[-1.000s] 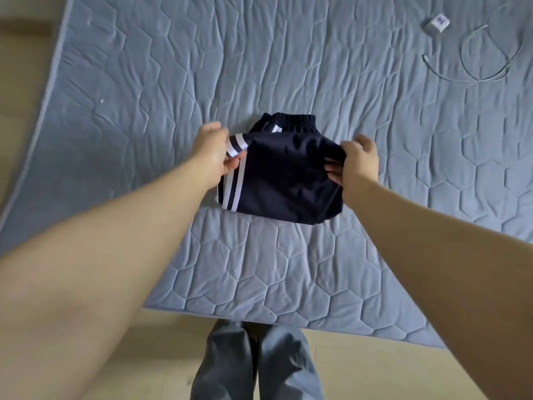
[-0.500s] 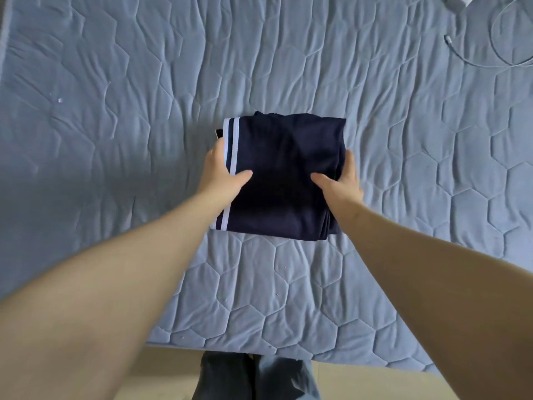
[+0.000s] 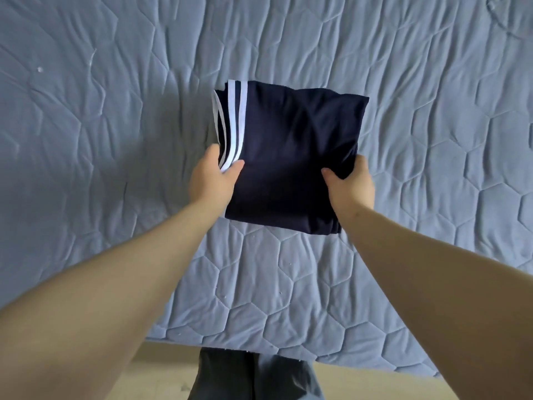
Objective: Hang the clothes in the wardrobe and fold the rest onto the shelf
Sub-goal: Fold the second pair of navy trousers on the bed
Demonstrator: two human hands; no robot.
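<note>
A folded navy garment (image 3: 288,151) with white side stripes is held as a compact square above the blue-grey quilted mattress (image 3: 115,125). My left hand (image 3: 212,181) grips its near left edge by the stripes, thumb on top and fingers underneath. My right hand (image 3: 350,184) grips the near right edge the same way. The far half of the bundle sticks out away from me. No wardrobe or shelf is in sight.
The mattress fills most of the view, its near edge (image 3: 259,349) running just in front of my legs (image 3: 253,376). A strip of light wooden floor (image 3: 164,370) shows below it.
The last fold was laid over, hiding the waistband. Both hands then slid to the near edges and took hold of the bundle, which now looks lifted and closer to me.
</note>
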